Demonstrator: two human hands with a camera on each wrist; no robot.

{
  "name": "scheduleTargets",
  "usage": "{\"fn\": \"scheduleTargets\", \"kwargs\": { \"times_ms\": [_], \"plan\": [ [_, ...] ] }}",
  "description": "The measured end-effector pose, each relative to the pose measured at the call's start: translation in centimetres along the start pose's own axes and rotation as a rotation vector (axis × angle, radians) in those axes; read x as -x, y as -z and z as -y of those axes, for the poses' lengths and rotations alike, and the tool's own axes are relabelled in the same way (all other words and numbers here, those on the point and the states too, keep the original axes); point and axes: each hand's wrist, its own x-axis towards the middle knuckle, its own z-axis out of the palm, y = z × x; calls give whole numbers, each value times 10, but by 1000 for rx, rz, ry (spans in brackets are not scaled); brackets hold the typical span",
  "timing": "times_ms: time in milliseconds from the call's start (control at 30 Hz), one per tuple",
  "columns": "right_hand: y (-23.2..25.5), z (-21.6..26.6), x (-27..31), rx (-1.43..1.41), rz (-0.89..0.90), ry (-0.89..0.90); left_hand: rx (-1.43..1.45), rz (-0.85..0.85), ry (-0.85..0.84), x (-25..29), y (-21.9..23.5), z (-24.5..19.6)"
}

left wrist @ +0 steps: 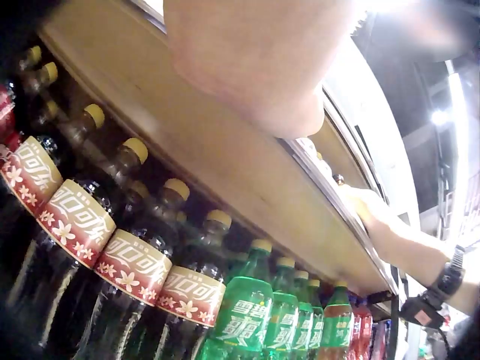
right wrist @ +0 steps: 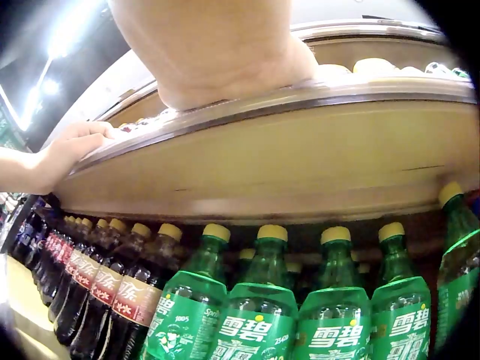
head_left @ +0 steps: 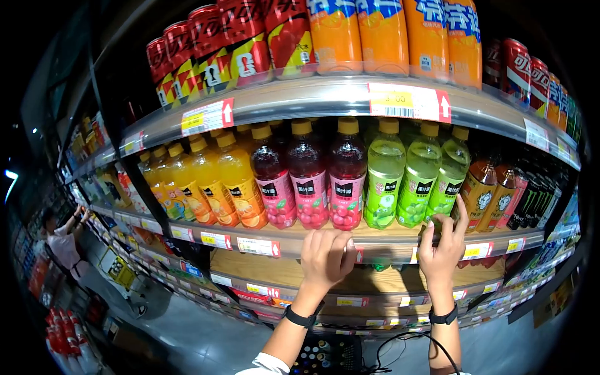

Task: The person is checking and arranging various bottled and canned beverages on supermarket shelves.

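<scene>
In the head view my left hand (head_left: 327,257) rests at the shelf's front edge, fingers bent loosely over it with nothing gripped. Just behind it stand dark red juice bottles (head_left: 347,181) with pink labels. Further right, my right hand (head_left: 442,250) is raised at the same edge, its fingers spread. Those fingertips overlap the base of the rightmost green juice bottle (head_left: 447,172), which stands upright beside two more green ones (head_left: 384,181). In the wrist views each hand's fingers are hidden above the shelf board (right wrist: 262,161).
Orange juice bottles (head_left: 240,181) stand left, brown bottles (head_left: 481,187) right. The upper shelf (head_left: 300,94) with tall cans overhangs the row. Below are cola bottles (left wrist: 135,262) and green soda bottles (right wrist: 259,315). A black cable (head_left: 400,337) hangs by my right wrist. Another person (head_left: 65,240) stands far left.
</scene>
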Motion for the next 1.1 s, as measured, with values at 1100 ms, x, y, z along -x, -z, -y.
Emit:
{"fn": "scheduleTargets", "kwargs": {
  "times_ms": [1100],
  "plan": [
    [17,57,-78,-114,222,112,52,-33,-7,-5,15,2]
  ]
}}
